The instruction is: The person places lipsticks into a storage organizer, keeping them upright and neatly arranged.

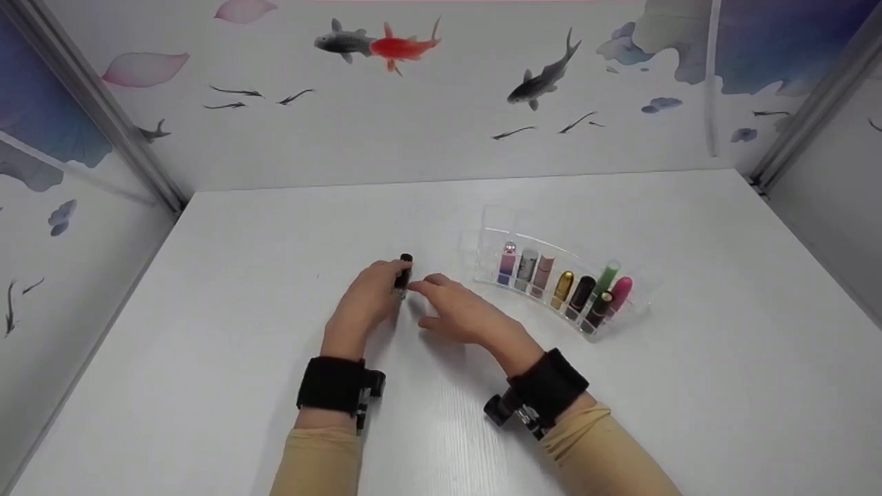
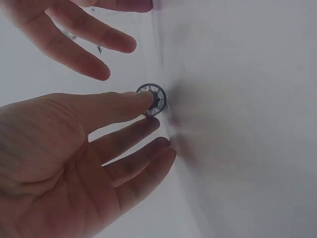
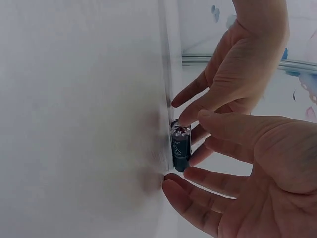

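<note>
A black lipstick tube (image 1: pixel 403 278) with a clear, faceted end lies on its side, low at the white tabletop. My left hand (image 1: pixel 365 297) pinches it; in the left wrist view the thumb is over the faceted end of the lipstick tube (image 2: pixel 162 100) and the forefinger is just beneath. To its right, my right hand (image 1: pixel 470 315) has its fingers apart and loosely bent, fingertips close to the tube. The right wrist view shows the lipstick tube (image 3: pixel 182 152) between both hands, pale lettering on its dark side, with right fingertips near its plain black end.
Right of the hands stands a clear, curved lipstick holder (image 1: pixel 497 219) with several upright tubes, among them a gold lipstick (image 1: pixel 563 288), a green tube (image 1: pixel 608 275) and a pink tube (image 1: pixel 621 292). Panels painted with fish (image 1: pixel 403 47) wall in the white table (image 1: pixel 227 289).
</note>
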